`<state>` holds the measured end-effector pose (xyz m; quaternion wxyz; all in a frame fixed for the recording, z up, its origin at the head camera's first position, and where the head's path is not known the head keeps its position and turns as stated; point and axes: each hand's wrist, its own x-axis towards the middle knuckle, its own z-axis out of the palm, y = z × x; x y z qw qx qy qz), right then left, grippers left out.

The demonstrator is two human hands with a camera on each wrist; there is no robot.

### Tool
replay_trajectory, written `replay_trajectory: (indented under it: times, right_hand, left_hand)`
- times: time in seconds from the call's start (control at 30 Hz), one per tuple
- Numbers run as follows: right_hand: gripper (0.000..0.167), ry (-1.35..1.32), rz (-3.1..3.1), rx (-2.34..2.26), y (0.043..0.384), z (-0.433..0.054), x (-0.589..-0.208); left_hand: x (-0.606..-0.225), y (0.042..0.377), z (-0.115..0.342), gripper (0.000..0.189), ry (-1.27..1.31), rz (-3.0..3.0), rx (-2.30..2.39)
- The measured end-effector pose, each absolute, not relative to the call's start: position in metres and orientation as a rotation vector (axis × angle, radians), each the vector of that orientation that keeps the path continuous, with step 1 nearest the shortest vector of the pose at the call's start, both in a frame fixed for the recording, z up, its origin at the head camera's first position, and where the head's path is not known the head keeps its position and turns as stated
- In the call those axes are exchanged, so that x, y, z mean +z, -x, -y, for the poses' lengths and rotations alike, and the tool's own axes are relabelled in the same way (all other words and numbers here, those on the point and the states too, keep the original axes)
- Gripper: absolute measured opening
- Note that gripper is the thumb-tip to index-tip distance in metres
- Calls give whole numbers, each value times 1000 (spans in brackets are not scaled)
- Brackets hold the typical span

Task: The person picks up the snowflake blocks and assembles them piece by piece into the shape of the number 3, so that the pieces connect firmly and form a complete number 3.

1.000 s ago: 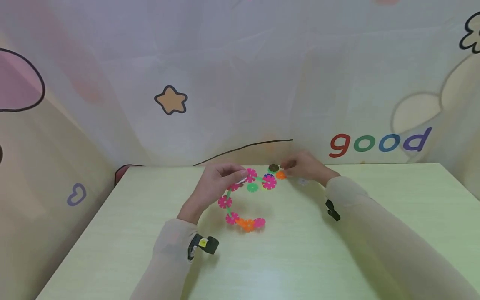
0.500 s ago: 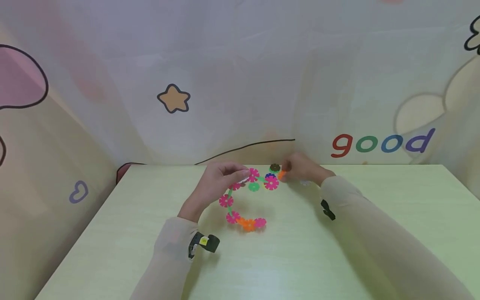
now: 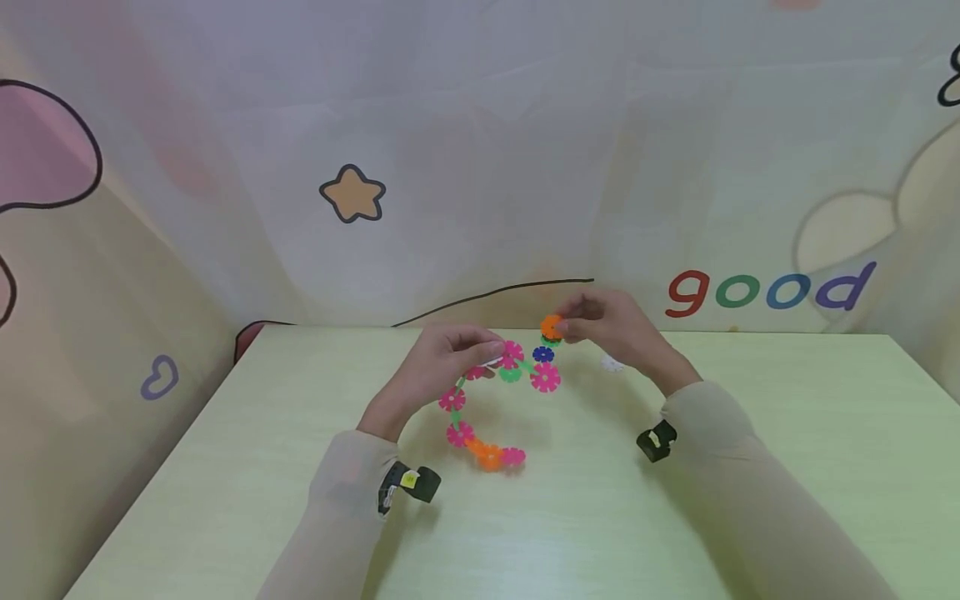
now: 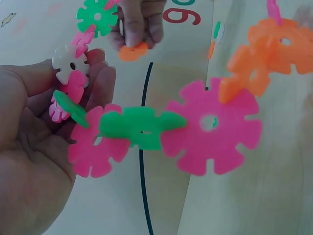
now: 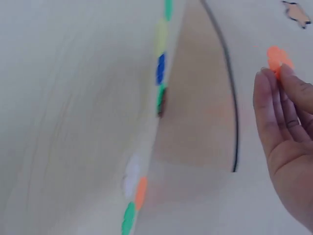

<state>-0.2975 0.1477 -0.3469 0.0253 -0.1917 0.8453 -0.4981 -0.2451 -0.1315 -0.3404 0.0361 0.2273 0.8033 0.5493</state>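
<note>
My left hand (image 3: 431, 371) grips a curved chain of slotted, flower-shaped plastic discs. In the left wrist view, a white disc (image 4: 63, 59) of the chain lies between thumb and fingers. Pink discs (image 4: 215, 137), green discs (image 4: 139, 128) and orange discs (image 4: 288, 46) make up the rest, slotted into each other. One end of the chain hangs toward the front, and the other reaches toward the right hand. My right hand (image 3: 622, 333) pinches a loose orange disc (image 3: 551, 325) between thumb and fingertips, just beyond the chain's upper pink disc (image 3: 545, 377).
Loose discs lie at the back of the table (image 3: 585, 517): a blue disc (image 3: 543, 354), a green disc (image 3: 510, 376) and a white disc (image 3: 612, 363). The right wrist view adds a brown disc (image 5: 163, 102) and another orange disc (image 5: 141, 193). A printed cloth backdrop (image 3: 480, 167) rises behind.
My right hand has picked up the orange disc from the table's back and moved it up and slightly left. The left hand keeps its hold on the chain, nearly still.
</note>
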Motion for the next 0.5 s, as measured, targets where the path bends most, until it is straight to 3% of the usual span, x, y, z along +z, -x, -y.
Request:
replay_trajectory:
  times: [0.5]
  right_hand:
    - [10,842,-2489,-1785,264,-132,-341]
  left_hand:
    - [-343,247,131,18,-720,-2399,1661]
